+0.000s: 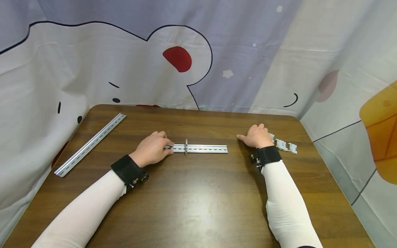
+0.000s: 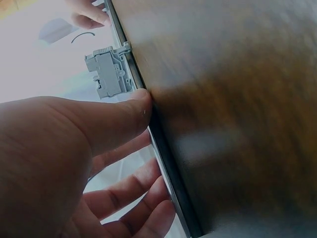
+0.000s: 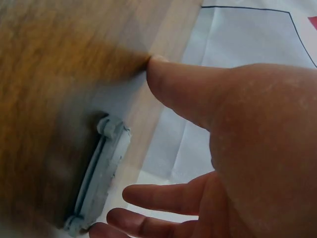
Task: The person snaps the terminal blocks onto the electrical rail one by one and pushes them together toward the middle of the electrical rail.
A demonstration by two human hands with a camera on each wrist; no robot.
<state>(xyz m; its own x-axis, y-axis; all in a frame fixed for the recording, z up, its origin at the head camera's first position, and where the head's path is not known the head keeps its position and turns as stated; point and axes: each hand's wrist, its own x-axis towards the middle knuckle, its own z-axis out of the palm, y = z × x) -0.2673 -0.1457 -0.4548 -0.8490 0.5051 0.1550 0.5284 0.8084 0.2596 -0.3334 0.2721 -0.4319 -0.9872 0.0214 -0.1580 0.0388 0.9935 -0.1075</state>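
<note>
A slotted metal DIN rail (image 1: 207, 148) lies crosswise on the table, and my left hand (image 1: 152, 148) pinches its left part between thumb and fingers. Just right of those fingers, a grey terminal block (image 2: 110, 72) stands upright across the rail. Near the table's right side, my right hand (image 1: 256, 136) reaches over the table with its thumb spread wide from the fingers. A grey terminal block (image 3: 96, 178) lies flat between that thumb and the fingers. The lower fingertips are close to its edge; whether they touch it I cannot tell.
More grey terminal blocks (image 1: 281, 144) lie in a row just right of my right hand. A second slotted rail (image 1: 90, 146) rests diagonally along the left side of the wooden table (image 1: 192, 199). A printed curtain (image 1: 130, 65) hangs behind the table's back edge.
</note>
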